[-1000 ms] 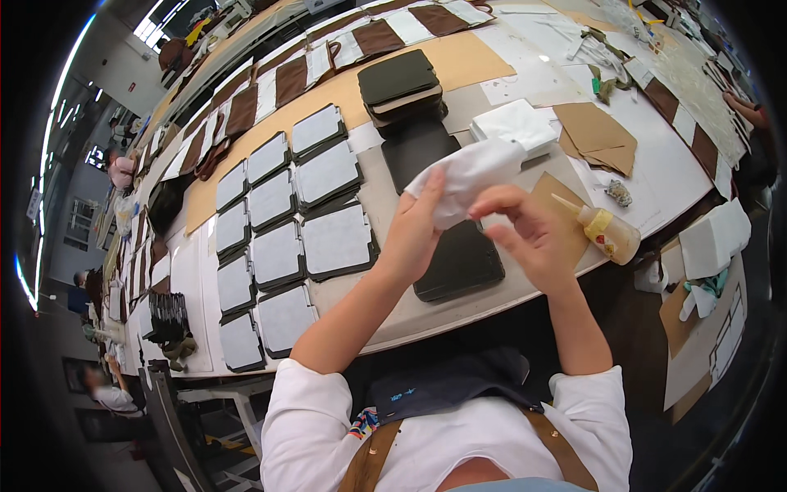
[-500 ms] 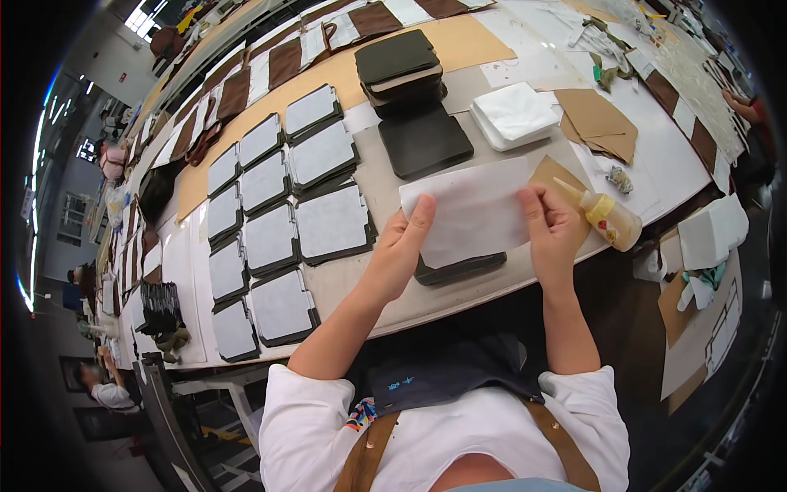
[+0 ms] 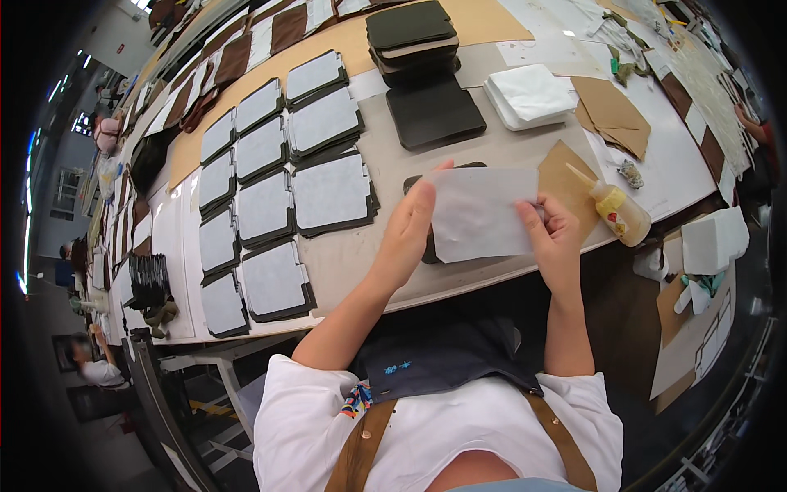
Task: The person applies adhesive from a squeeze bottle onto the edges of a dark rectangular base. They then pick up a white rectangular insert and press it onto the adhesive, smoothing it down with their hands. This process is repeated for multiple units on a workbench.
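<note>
A thin white rectangular sheet (image 3: 484,217) lies over or just above a dark rounded panel (image 3: 432,248) near the table's front edge; the gap, if any, cannot be judged. My right hand (image 3: 555,238) pinches the sheet's right edge between thumb and fingers. At its left edge, my left hand (image 3: 408,234) has straight fingers, with the thumb alongside the edge rather than across it. Most of the panel is hidden under the sheet. Beyond it sit a flat black panel (image 3: 434,113), a stack of dark panels (image 3: 411,29) and a stack of white sheets (image 3: 531,97).
Rows of dark pieces topped with pale sheets (image 3: 264,193) cover the table to the left. A yellowish squeeze bottle (image 3: 620,215) lies on brown card (image 3: 566,176) to the right, near a crumpled tape-like lump (image 3: 630,174). More brown card (image 3: 611,115) lies behind.
The sheet has come down and slightly right over the dark panel. My left thumb has left the sheet's face and its fingers have straightened; my right hand keeps its pinch.
</note>
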The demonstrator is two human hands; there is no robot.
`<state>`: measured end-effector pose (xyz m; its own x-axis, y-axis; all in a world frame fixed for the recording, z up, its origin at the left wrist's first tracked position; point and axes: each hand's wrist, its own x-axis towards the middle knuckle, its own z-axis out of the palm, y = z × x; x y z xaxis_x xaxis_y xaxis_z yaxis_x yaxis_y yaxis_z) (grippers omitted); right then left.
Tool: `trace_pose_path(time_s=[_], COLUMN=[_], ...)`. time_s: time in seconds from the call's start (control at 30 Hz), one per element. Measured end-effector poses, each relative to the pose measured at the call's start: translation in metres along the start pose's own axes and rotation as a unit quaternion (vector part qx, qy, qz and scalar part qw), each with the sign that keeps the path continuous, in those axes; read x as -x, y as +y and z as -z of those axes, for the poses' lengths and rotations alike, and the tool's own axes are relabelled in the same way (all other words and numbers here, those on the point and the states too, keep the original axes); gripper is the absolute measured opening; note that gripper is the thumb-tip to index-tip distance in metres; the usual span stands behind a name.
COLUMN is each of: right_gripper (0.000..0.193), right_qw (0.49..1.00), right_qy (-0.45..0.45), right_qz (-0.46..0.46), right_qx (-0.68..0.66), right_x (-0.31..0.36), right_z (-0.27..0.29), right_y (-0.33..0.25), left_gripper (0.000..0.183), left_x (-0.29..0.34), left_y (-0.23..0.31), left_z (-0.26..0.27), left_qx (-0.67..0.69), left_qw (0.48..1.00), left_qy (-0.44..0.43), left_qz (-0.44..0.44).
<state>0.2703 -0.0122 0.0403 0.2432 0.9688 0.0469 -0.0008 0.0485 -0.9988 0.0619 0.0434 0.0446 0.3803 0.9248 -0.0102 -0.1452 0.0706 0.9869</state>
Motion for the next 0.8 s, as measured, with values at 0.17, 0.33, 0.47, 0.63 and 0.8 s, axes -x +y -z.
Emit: trace_pose_path(time_s=[0.17, 0.33, 0.47, 0.63, 0.8], right_gripper=[0.016, 0.017, 0.016, 0.017, 0.017], right_qw=[0.996, 0.99, 0.981, 0.95, 0.945], right_qy=[0.017, 0.021, 0.027, 0.031, 0.026], right_qz=[-0.01, 0.043, 0.04, 0.085, 0.082], right_qx=[0.086, 0.136, 0.188, 0.3, 0.314], right_x=[-0.002, -0.009, -0.017, -0.022, -0.022], right_z=[0.0, -0.013, -0.023, -0.028, -0.029], right_y=[0.014, 0.028, 0.031, 0.031, 0.032], left_gripper=[0.088, 0.055, 0.028, 0.03, 0.032], left_x=[0.027, 0.033, 0.031, 0.032, 0.032], left_y=[-0.017, -0.024, -0.024, -0.026, -0.031], left_z=[0.009, 0.018, 0.023, 0.028, 0.029], left_qx=[-0.263, -0.384, -0.405, -0.405, -0.404], left_qw=[0.96, 0.914, 0.901, 0.901, 0.9], left_qy=[0.071, 0.102, 0.132, 0.14, 0.147], left_qz=[-0.061, -0.076, -0.075, -0.063, -0.074])
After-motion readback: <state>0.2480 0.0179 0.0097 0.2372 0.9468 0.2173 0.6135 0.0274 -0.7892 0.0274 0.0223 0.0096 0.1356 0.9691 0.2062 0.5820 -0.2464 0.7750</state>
